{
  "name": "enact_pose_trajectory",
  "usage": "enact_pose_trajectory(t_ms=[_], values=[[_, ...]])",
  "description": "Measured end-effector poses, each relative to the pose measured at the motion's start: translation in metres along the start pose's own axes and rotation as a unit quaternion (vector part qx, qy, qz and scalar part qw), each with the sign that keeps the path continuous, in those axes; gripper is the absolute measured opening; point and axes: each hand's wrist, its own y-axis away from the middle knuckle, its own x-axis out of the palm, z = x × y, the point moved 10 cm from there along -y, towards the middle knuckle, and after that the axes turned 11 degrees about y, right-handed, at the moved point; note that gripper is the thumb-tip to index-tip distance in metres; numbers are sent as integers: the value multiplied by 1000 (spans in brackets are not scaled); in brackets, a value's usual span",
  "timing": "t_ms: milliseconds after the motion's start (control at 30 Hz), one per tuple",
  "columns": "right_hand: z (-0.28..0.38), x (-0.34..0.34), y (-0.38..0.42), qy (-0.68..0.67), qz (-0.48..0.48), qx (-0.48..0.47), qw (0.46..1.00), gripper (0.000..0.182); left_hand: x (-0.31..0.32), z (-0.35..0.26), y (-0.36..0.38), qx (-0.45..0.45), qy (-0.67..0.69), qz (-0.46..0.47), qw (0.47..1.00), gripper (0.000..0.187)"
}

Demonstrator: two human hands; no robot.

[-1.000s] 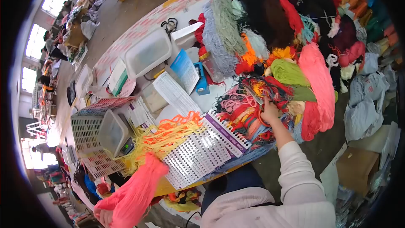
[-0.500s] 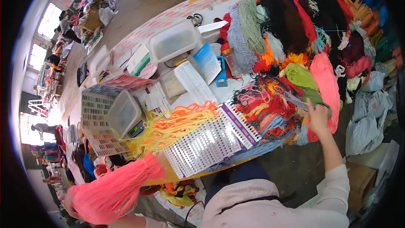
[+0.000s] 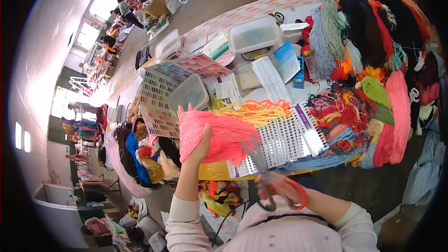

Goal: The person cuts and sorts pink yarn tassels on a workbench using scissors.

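A thick bundle of bright pink yarn (image 3: 219,135) is gripped in my left hand (image 3: 198,144), thumb wrapped over its near side. It hangs over the table's front edge, its loose end toward the right. My right hand (image 3: 280,189) holds a pair of scissors (image 3: 257,161) with red and dark green handles. The blades are apart and point up at the loose end of the yarn, overlapping it in this view. Behind the bundle lie yellow and orange strands (image 3: 266,112) and white cards with rows of holes (image 3: 284,142).
Multicoloured thread scraps (image 3: 343,116) and yarn hanks (image 3: 359,28) cover the table's right side. Plastic tubs (image 3: 254,35) and a perforated basket (image 3: 161,98) stand behind. More yarn (image 3: 219,198) lies below the table. People (image 3: 128,9) are far off at left.
My left hand has brought the pink yarn up and right to the table's front. My right hand has picked up the scissors from the scraps and carried them toward the yarn.
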Motion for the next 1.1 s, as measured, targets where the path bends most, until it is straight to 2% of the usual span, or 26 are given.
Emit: enact_pose_trajectory(t_ms=[33,100,167,200,267,300,333,367,400,433,467,533,600,667,733,767,800,833,867,933,967,1000,1033,1067,1100], values=[[-12,12,-7,5,45,27,999,49,0,4,1,-15,29,-10,999,67],[-44,29,-22,-57,71,115,989,52,-5,1,7,-2,34,-36,999,62],[-37,43,-31,-61,70,100,991,50,-8,-11,13,22,64,-59,996,58],[-29,50,-38,-51,58,108,991,50,-6,-15,17,58,21,-48,997,51],[-24,52,-50,-34,46,102,993,52,-7,-20,27,63,73,-54,994,50],[-18,52,-53,-58,40,98,993,47,-7,-24,33,66,99,-56,991,49],[-9,51,-54,-81,34,94,992,43,-13,-31,40,54,57,-89,993,53],[-5,50,-55,-103,26,91,990,40,-11,-17,49,3,266,-119,957,51],[-5,47,-56,-106,-7,60,993,34,-1,-2,58,-47,464,-143,873,50],[1,48,-55,-55,-8,43,998,33,13,7,63,-95,639,-160,746,49],[9,51,-49,-5,-9,29,1000,32,18,8,69,-144,675,-179,701,40],[10,46,-43,48,-16,14,999,30,39,18,82,-190,724,-127,651,40],[11,36,-45,164,-38,-16,986,35,63,31,99,-237,770,-100,583,42],[18,28,-44,226,-90,-33,969,33,90,24,113,-249,830,-7,499,41],[11,20,-43,258,-115,-19,959,34,90,5,111,-279,760,-21,586,41],[9,16,-43,275,-126,-13,953,35,89,9,110,-297,733,-39,611,41],[12,21,-41,255,-106,-29,961,28,85,16,111,-315,704,-57,635,41],[6,18,-35,251,-104,-3,962,27,80,23,113,-333,672,-75,657,41],[-1,14,-27,247,-102,22,964,26,79,28,106,-324,657,-9,681,43],[-1,11,-19,229,-122,44,965,22,87,27,106,-298,679,8,671,43],[6,13,-24,231,-133,11,964,23,91,23,107,-286,690,17,665,44],[12,16,-31,233,-144,-23,962,23,92,18,115,-365,655,-29,661,47],[17,15,-37,235,-155,-57,958,23,93,7,113,-350,667,-12,657,47],[21,14,-40,301,-153,-99,936,27,93,-3,113,-336,678,5,654,48],[17,13,-40,268,-144,-59,951,27,94,-10,111,-320,689,23,650,48]])
